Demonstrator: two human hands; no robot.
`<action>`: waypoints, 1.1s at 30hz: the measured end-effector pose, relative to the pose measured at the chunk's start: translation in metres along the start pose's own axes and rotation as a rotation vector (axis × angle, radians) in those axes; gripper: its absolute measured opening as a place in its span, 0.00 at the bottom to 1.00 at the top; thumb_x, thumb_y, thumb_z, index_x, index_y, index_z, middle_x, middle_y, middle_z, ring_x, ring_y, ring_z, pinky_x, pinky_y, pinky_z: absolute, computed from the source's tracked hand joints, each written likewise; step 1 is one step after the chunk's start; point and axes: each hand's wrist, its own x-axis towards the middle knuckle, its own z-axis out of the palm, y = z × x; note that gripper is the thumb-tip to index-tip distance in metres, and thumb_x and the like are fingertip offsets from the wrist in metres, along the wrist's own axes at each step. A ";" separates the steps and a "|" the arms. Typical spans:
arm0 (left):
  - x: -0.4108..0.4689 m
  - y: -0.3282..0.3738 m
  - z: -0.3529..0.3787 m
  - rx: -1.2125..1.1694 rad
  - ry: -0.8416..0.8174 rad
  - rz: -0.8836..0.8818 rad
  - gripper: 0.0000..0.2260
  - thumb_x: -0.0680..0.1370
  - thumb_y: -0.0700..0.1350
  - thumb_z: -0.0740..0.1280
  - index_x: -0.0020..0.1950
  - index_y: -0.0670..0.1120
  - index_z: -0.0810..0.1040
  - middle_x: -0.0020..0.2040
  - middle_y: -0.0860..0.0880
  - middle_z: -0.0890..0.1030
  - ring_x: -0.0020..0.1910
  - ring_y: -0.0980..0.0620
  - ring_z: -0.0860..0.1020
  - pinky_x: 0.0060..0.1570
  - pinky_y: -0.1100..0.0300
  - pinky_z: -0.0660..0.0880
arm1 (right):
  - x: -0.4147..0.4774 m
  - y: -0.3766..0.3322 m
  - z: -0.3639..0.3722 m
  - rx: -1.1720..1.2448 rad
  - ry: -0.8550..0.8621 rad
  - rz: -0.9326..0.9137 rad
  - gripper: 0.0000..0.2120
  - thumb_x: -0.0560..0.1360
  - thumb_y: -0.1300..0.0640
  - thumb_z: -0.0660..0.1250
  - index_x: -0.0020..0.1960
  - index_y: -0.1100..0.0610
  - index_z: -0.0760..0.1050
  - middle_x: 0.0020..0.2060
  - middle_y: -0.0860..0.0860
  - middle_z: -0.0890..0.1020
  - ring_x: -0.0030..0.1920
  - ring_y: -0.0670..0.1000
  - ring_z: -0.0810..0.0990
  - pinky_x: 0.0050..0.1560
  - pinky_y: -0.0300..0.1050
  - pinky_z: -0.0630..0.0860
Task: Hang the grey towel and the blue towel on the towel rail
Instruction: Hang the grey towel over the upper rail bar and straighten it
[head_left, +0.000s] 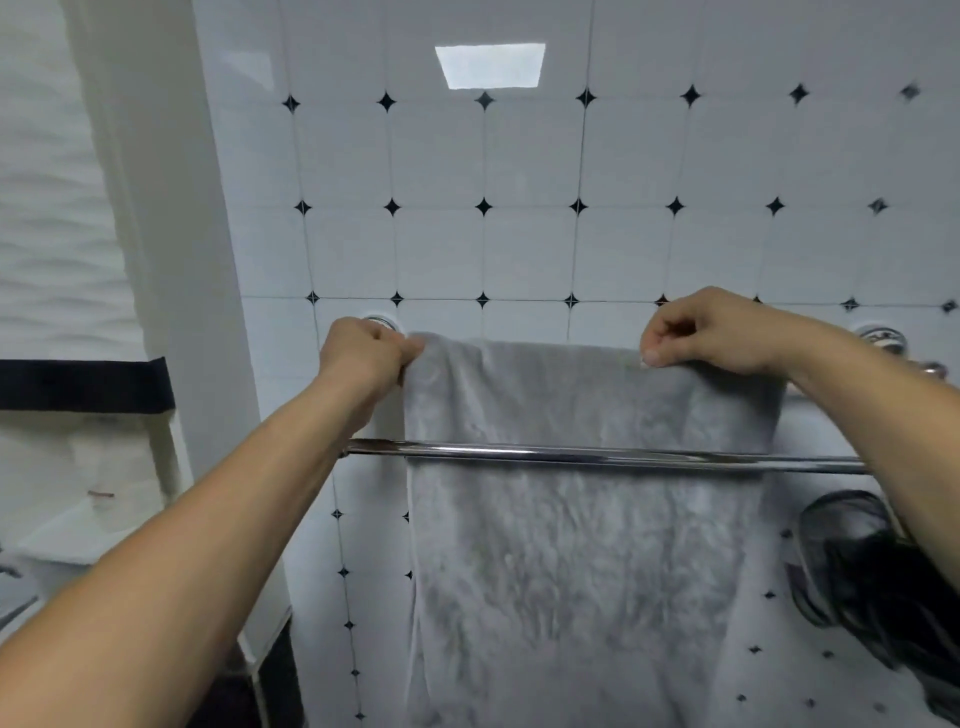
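A wall of glossy white square tiles with small black diamond insets (530, 249) fills the view, and fixed to it is a chrome double towel rail. The soft, fluffy grey terry towel (582, 545) is draped over the rail's rear bar, which the cloth hides; its long front panel hangs down behind the shiny front chrome bar (602, 457). No blue towel is visible, so by my reading that half of the job is not yet done. At the lower right a dark, blurred object (872, 571) hangs near the rail; it may be a hairdryer with its cord, but the edge of the view is too smeared to be sure.

The left hand (363, 358) is closed in a pinch on the towel's upper left corner, close to the round chrome wall mount (382, 323). The right hand (711, 332) has its fingers curled, the fingertips (649, 357) pinching the fold near the upper right.

The towel looks light, limp and thick-piled, so it should slide little on the metal but will bunch easily. Holding the top fold at both corners, as here, seems the best place to spread it flat and even up the hang.
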 end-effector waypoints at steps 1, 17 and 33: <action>0.001 0.000 0.001 0.066 0.028 0.029 0.15 0.70 0.42 0.74 0.28 0.45 0.72 0.27 0.47 0.73 0.30 0.48 0.71 0.37 0.56 0.74 | 0.001 0.004 0.000 -0.047 0.009 -0.006 0.03 0.70 0.56 0.76 0.40 0.51 0.82 0.37 0.47 0.84 0.39 0.46 0.78 0.46 0.44 0.72; -0.004 0.009 -0.012 0.217 -0.263 0.241 0.09 0.70 0.39 0.77 0.48 0.46 0.82 0.33 0.49 0.78 0.29 0.57 0.74 0.30 0.70 0.71 | -0.074 0.056 -0.032 -0.046 0.225 0.183 0.09 0.66 0.61 0.78 0.43 0.55 0.81 0.35 0.50 0.81 0.35 0.47 0.76 0.34 0.30 0.69; -0.002 0.025 -0.012 0.680 -0.114 0.425 0.05 0.70 0.41 0.76 0.44 0.44 0.85 0.42 0.43 0.84 0.45 0.44 0.79 0.45 0.57 0.67 | -0.066 0.058 -0.024 -0.434 0.238 0.040 0.06 0.71 0.58 0.74 0.42 0.53 0.76 0.41 0.48 0.78 0.44 0.52 0.76 0.42 0.44 0.68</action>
